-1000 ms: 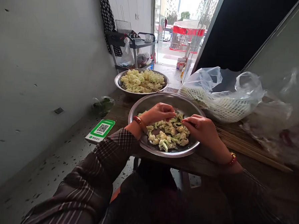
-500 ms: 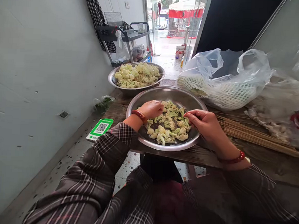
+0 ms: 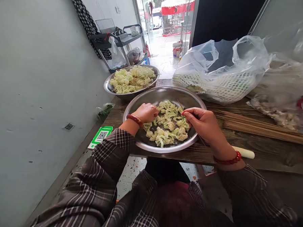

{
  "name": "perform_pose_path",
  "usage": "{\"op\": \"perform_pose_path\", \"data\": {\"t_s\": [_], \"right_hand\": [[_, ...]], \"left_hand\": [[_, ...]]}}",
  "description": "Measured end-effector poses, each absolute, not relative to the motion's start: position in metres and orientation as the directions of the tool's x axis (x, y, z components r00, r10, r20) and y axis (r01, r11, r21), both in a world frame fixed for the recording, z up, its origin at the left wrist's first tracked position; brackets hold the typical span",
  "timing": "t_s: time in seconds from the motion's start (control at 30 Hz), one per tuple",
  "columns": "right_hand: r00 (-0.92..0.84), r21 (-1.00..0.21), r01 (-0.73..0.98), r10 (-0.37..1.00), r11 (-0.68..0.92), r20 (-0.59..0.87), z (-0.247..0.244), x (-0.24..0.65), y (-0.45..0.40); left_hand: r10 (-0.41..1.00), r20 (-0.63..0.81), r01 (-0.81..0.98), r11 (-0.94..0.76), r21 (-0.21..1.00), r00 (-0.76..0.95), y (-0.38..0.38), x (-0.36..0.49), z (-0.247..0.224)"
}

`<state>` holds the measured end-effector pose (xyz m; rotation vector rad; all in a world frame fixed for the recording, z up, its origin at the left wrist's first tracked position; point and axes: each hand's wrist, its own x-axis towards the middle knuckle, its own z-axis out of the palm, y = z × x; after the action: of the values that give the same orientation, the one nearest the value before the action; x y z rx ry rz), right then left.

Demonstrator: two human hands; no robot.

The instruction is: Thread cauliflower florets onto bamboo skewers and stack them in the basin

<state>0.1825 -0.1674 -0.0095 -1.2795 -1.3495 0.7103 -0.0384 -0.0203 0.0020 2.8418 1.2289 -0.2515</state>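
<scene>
A wide steel bowl point(image 3: 164, 150) of cauliflower florets point(image 3: 169, 123) stands at the table's front edge. My left hand point(image 3: 146, 112) hangs over its left side with curled fingers. Its fingertips point down toward the florets, and whatever they hold is hidden. Over the right side of the bowl, my right hand point(image 3: 200, 121) pinches a thin bamboo skewer point(image 3: 179, 104) between thumb and fingers. One end of that skewer slants up and left past the fingertips.
Behind stands a second steel bowl point(image 3: 109, 88), heaped with cauliflower and skewers. A plastic bag point(image 3: 219, 78) with netted cauliflower sits back right. Loose bamboo skewers point(image 3: 262, 127) lie on the right, near a pale handle point(image 3: 244, 152). A green QR card point(image 3: 101, 136) is at left.
The camera view has shifted slightly, so the scene sits further left. Both hands stay over the bowl in nearly the same pose, the right still pinching the skewer.
</scene>
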Motion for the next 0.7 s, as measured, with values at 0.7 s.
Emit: {"op": "perform_pose_path", "data": {"t_s": [0.7], "right_hand": [[0.121,-0.878,0.346,0.913,0.329,0.390,-0.008,0.156,-0.171]], "left_hand": [[0.755,-0.021,-0.138,0.146,0.980,0.655,-0.066,-0.018,0.035]]}}
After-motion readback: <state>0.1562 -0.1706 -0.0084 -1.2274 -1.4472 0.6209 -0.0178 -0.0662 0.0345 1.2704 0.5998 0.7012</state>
